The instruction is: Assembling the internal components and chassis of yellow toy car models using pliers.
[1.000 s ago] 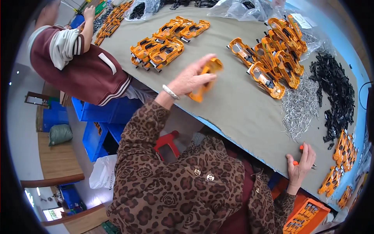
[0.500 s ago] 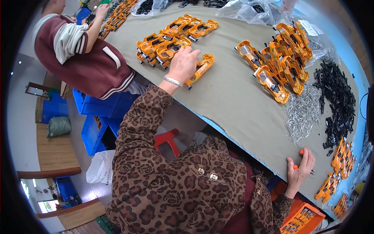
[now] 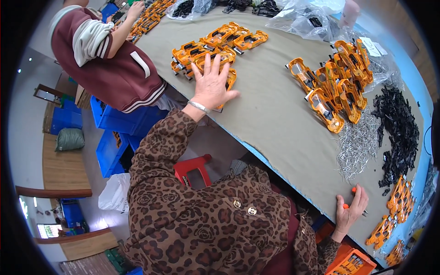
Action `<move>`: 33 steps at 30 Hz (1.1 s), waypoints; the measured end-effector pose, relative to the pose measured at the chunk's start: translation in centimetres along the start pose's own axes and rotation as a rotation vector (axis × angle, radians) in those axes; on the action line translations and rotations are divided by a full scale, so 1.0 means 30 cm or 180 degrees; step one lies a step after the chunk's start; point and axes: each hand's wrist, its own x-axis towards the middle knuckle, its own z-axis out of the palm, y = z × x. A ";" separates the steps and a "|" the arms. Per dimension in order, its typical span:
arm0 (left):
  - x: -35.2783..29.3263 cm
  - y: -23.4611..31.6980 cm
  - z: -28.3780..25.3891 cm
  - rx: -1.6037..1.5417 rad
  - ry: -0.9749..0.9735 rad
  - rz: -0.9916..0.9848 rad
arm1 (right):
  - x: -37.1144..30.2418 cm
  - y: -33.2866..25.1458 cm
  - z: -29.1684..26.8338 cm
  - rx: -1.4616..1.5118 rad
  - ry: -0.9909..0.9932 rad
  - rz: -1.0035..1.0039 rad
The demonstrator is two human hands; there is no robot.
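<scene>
My left hand [image 3: 211, 87] is spread open over the near end of a cluster of orange plastic housings [image 3: 220, 34] with black and clear parts. It covers part of the nearest housing; whether the palm touches it I cannot tell. At the table's front edge on the right, my right hand [image 3: 352, 211] is curled round a small tool with orange handle parts [image 3: 346, 206]; most of it is hidden by the fingers. Ahead of that hand lies a heap of thin silver metal pieces [image 3: 355, 146]. Beyond it a second pile of orange housings [image 3: 327, 110] is stacked overlapping.
Small black parts [image 3: 398, 123] are heaped at the right, with more orange pieces [image 3: 401, 199] nearer. Plastic bags [image 3: 302, 18] lie along the far side of the table [image 3: 275, 114]. A co-worker [image 3: 105, 59] stands left. Blue crates [image 3: 130, 121] and a red stool [image 3: 181, 169] are below.
My left hand has gone from closed at the nearest orange housing to fingers spread. That housing sits closer against the cluster. My right hand stays at the table edge. The whole view has shifted slightly.
</scene>
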 end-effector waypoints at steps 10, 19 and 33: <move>-0.033 -0.111 0.067 0.0067 0.0022 0.0163 | 0.000 -0.002 -0.005 -0.0040 0.0016 -0.0021; 0.015 -0.167 0.161 -0.0053 0.0310 -0.0296 | -0.001 -0.008 -0.008 -0.0061 -0.0024 0.0006; 0.209 -0.183 0.144 0.0709 0.0168 -0.0817 | -0.002 -0.009 -0.010 -0.0047 -0.0014 0.0061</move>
